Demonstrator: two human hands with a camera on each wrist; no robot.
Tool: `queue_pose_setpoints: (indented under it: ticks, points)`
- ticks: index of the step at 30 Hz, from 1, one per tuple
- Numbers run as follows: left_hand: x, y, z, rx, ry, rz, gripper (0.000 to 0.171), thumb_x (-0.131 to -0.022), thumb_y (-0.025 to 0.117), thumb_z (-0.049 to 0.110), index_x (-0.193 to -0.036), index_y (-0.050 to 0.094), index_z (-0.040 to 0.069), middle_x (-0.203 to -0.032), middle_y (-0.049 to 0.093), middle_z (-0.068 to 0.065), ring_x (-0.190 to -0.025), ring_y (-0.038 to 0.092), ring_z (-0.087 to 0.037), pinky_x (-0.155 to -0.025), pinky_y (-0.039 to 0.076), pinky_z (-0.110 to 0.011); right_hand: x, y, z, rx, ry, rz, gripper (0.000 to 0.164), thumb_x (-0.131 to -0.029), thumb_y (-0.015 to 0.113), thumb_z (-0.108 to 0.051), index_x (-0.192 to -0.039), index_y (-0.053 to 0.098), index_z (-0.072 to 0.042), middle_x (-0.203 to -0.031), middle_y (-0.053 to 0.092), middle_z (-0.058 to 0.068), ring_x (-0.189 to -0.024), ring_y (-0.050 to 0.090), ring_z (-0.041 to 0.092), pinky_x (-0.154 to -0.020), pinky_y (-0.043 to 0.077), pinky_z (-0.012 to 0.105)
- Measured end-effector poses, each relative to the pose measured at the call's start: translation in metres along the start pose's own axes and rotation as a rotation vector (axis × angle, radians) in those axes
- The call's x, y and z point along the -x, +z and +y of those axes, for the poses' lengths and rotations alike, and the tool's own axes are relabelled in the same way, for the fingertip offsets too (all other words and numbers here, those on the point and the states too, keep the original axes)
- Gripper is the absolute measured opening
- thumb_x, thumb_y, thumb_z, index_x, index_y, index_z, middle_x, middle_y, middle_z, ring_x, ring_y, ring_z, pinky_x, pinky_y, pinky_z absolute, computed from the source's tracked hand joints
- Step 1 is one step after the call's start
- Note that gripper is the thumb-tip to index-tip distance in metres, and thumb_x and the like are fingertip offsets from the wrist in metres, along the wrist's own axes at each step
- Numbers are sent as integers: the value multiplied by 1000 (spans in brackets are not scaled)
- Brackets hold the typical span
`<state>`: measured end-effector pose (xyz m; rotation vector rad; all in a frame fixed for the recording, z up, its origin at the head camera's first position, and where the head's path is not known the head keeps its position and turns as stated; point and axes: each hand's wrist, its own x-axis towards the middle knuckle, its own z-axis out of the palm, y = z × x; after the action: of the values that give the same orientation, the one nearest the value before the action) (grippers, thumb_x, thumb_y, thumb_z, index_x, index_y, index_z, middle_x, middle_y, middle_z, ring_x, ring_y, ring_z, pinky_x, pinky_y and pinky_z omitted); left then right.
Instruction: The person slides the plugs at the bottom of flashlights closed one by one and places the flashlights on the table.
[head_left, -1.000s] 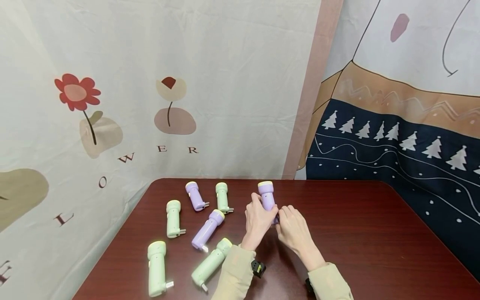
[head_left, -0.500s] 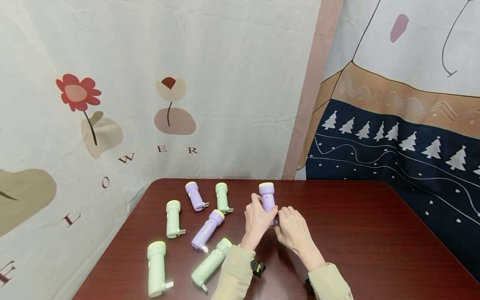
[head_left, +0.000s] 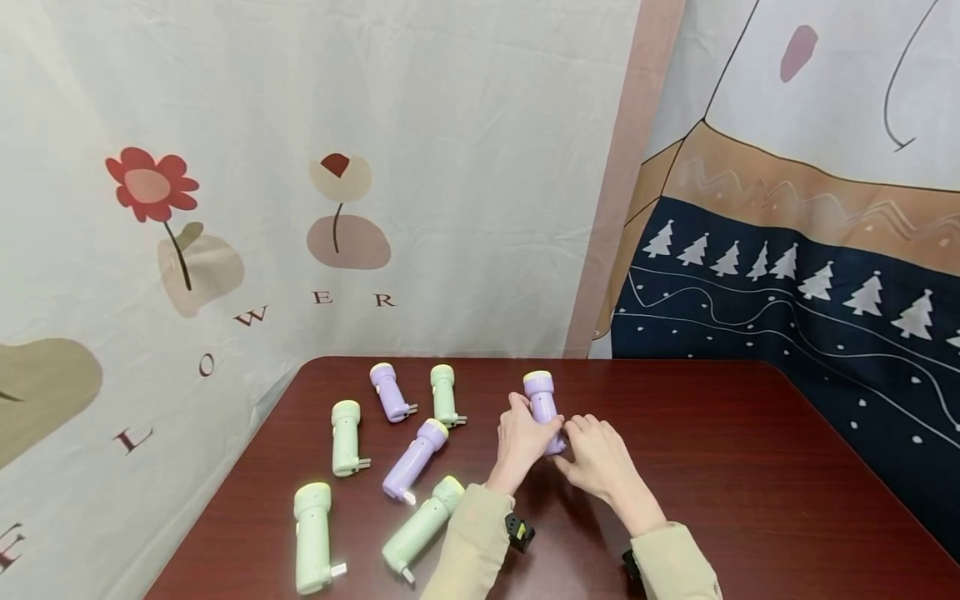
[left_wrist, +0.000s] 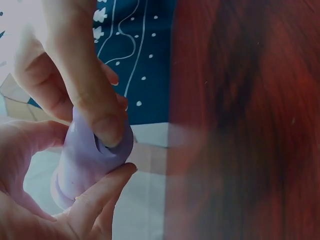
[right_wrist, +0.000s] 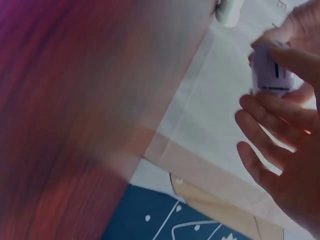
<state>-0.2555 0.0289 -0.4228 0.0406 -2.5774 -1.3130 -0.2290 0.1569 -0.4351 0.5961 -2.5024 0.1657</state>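
Note:
In the head view my left hand (head_left: 522, 439) grips a purple flashlight (head_left: 543, 406) above the table, its pale yellow lens end pointing away. My right hand (head_left: 606, 462) is at its tail end. The left wrist view shows the right thumb pressing on a slot in the tail of the flashlight (left_wrist: 82, 165), while left fingers wrap its body. From the right wrist, thumb and index finger pinch the tail of the flashlight (right_wrist: 265, 72), which has dark slots; the other fingers extend loosely. No prongs show sticking out of this flashlight.
On the left of the brown table (head_left: 720, 483) lie several flashlights with plug prongs folded out, among them a green flashlight (head_left: 313, 537), another green flashlight (head_left: 423, 525) by the left sleeve, and a purple flashlight (head_left: 415, 460). A printed curtain (head_left: 480, 167) hangs behind.
Both hands and the held flashlight have shifted slightly right and nearer. The right hand's fingers have loosened a little at the tail. The flashlights on the table have not moved.

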Motion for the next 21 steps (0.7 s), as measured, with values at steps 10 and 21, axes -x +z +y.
queue_pose_setpoints:
  ticks: [10, 21]
  points:
    - [1, 43, 13, -96, -73, -186, 51, -66, 76, 42, -87, 57, 0, -72, 59, -11, -67, 60, -26, -58, 48, -33, 16, -32, 59, -137, 238, -255, 46, -71, 74, -39, -105, 64, -9, -94, 66, 5, -86, 61, 24, -71, 49, 43]
    - [28, 107, 48, 5, -132, -263, 44, -64, 80, 36, -80, 58, 2, -67, 56, -10, -57, 57, -22, -48, 48, -27, 57, -65, 138, -153, 567, -322, 48, -83, 63, -33, -111, 56, 5, -101, 62, 26, -86, 59, 38, -64, 45, 51]
